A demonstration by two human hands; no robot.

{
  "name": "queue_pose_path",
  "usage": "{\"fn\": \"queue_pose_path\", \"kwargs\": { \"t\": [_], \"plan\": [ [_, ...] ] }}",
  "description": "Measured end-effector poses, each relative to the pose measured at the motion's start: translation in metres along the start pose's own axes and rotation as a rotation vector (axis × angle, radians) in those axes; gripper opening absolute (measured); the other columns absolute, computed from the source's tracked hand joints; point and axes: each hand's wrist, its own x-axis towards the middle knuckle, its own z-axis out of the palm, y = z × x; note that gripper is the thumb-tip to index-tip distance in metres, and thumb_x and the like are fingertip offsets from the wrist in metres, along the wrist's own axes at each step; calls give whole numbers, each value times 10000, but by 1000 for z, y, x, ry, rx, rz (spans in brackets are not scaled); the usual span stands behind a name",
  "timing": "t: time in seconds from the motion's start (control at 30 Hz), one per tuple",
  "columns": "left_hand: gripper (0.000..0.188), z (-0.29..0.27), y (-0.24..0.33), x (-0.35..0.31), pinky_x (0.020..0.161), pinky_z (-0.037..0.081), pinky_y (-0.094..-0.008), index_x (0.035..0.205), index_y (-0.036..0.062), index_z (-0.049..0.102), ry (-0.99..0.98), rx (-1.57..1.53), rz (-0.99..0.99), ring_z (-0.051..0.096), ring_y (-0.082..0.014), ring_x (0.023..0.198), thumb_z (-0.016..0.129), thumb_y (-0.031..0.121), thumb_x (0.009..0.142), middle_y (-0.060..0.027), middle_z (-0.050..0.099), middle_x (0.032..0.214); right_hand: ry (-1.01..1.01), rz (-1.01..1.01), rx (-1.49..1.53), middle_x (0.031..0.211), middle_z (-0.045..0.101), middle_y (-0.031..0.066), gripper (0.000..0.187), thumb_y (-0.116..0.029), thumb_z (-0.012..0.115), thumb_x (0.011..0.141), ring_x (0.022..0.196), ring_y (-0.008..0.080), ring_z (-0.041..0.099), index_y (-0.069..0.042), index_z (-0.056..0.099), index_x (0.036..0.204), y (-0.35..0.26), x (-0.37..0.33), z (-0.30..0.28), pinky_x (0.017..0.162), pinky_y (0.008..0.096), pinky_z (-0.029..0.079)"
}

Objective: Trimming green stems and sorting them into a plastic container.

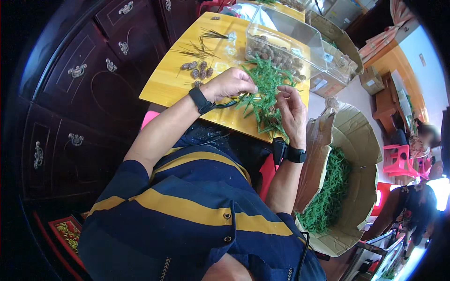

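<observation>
My left hand (230,85) reaches over the table with thumb and fingertips pinched together at the edge of a heap of green artificial pine sprigs (267,77). What it pinches is too small to make out. At the heap's right side is my right hand (292,114), its fingers bent in toward the thumb; whatever lies between them is hidden. A tool with dark green handles (227,104), perhaps pliers or scissors, lies beneath my left hand. Several brown pine cones (202,73) are grouped beyond my left wrist, with thin dark wire stems (199,48) scattered farther back.
A clear plastic bin (286,32) with more pine cones stands on the yellow table (161,79) at the back right. Right of me, an open cardboard box (358,140) holds green sprigs. Dark wooden cabinets (79,93) line the left. People sit at far right.
</observation>
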Motion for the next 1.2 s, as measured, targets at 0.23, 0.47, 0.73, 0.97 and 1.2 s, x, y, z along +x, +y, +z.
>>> {"fn": "queue_pose_path", "kwargs": {
  "t": [0.23,0.47,0.73,0.97,1.2],
  "plan": [
    [123,-7,-6,3,403,237,-218,827,61,676,1,-27,-19,366,-23,441,690,172,876,58,528,600,-141,-184,-116,862,556,7,301,58,634,844,772,81,555,-46,683,1122,-4,1,-3,726,232,471],
    [155,-11,-14,3,466,353,-220,867,63,675,-31,-46,-84,468,-45,524,665,213,904,31,580,672,-59,-199,-154,884,555,26,220,14,684,842,786,118,553,-22,694,1059,-4,2,1,740,251,474],
    [224,18,22,-29,731,485,-261,946,13,669,285,83,536,598,-107,791,687,234,907,5,631,845,-10,-74,17,896,591,-11,127,-99,697,915,774,73,535,-30,683,1021,-6,2,10,719,242,462],
    [124,27,18,-42,739,502,-247,982,29,722,314,639,546,638,-87,825,674,113,905,1,705,899,-45,26,205,877,599,-54,118,-139,672,957,805,48,532,-41,673,1022,-3,-2,15,730,218,444],
    [130,17,11,-36,728,496,-229,938,-2,724,163,1,364,635,-78,771,661,106,901,-25,708,846,-109,124,596,932,628,-51,136,-113,653,967,853,50,555,-43,658,1084,-7,-3,26,780,215,450]
  ]
}}
